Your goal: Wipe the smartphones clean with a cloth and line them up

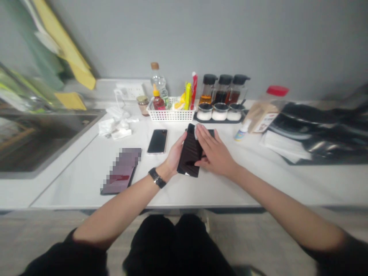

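Observation:
My left hand (176, 155) is wrapped round the left edge of a dark, glossy phone (188, 155), held tilted above the counter. My right hand (214, 151) lies over the phone's upper right part, its fingers pressed together on the glass. A small white piece, like a tissue (196, 132), shows at the edge of those fingers; most of it is hidden. Behind the right hand, part of another dark flat object (211, 132) is visible. To the left, a second phone (157, 142) lies face up, and a larger tablet-like device (122, 172), partly pixelated, rests nearer the front edge.
Crumpled tissues (117, 124) lie near the sink (51, 149) on the left. At the back stand a white basket (171, 115) of sauces and a seasoning rack (220, 118). A small bottle (242, 131), a red-lidded jar (264, 111) and a black bag (316, 142) occupy the right.

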Motion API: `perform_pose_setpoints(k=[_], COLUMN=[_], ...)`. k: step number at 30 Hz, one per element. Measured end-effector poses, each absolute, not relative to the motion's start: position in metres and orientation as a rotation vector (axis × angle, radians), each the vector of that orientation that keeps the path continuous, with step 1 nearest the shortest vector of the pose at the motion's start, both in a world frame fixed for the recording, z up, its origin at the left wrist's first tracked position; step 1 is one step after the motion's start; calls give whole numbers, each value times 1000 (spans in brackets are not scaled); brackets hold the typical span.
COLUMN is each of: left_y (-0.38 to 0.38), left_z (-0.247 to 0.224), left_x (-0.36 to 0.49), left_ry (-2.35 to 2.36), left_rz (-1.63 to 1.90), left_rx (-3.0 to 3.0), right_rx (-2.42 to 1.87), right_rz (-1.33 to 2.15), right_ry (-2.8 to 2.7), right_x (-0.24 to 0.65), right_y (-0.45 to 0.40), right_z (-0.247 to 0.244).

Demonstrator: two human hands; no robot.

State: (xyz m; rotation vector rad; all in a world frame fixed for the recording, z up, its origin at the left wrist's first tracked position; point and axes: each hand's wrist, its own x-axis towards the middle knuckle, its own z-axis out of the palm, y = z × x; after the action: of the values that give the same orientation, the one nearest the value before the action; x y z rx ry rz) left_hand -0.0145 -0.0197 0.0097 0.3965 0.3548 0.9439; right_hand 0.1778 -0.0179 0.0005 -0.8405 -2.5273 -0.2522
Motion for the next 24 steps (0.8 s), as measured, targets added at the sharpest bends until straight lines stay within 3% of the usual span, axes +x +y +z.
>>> perform_pose_setpoints(k=[6,12,19,24], left_y=[-24,-22,-24,-24], left_z=[16,13,15,18], left_x=[-16,-15,-15,-9], left_ry=[304,425,348,475], left_rz=[990,930,915,900], left_rx=[453,380,455,363], right_rx=[-488,-749,-312,-627], right_rz=[-235,-256,-260,-290], right_ry=[-2708,-2543,-2746,-2616], right_x=[168,177,188,203], right_y=[-46,-14,-33,-3], right_z=[-11,-1,-9,6])
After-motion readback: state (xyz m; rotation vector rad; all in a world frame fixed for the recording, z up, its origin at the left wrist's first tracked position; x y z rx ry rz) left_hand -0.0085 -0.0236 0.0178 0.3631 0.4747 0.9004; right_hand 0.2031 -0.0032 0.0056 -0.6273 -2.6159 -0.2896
